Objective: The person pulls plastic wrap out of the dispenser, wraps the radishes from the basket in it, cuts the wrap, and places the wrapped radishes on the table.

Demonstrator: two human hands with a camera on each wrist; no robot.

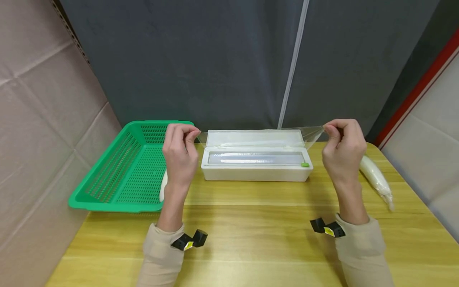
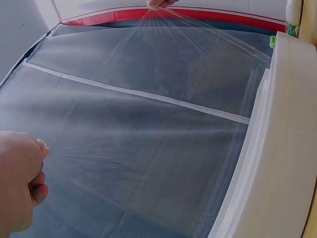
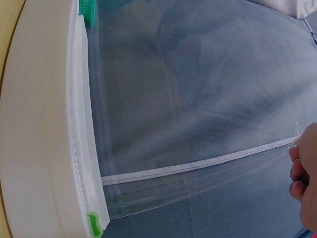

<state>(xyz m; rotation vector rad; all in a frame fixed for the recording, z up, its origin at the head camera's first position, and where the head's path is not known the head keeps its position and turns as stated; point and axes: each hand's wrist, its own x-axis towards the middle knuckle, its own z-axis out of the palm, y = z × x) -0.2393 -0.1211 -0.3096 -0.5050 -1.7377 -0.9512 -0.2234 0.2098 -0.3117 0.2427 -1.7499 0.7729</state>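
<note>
Pinching film (image 1: 312,134), yellow wrist labels (image 1: 328,231)

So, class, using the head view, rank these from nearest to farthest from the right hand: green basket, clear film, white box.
1. Clear film: pinched by the right hand.
2. White box: centre, left of that hand.
3. Green basket: left side, past the box.

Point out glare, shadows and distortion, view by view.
Head: white glare along the film roll, soft shadows on the table; left wrist: the white box looks bowed, likely by the lens; right wrist: similar bowing, pale streaks on the clear film.
</note>
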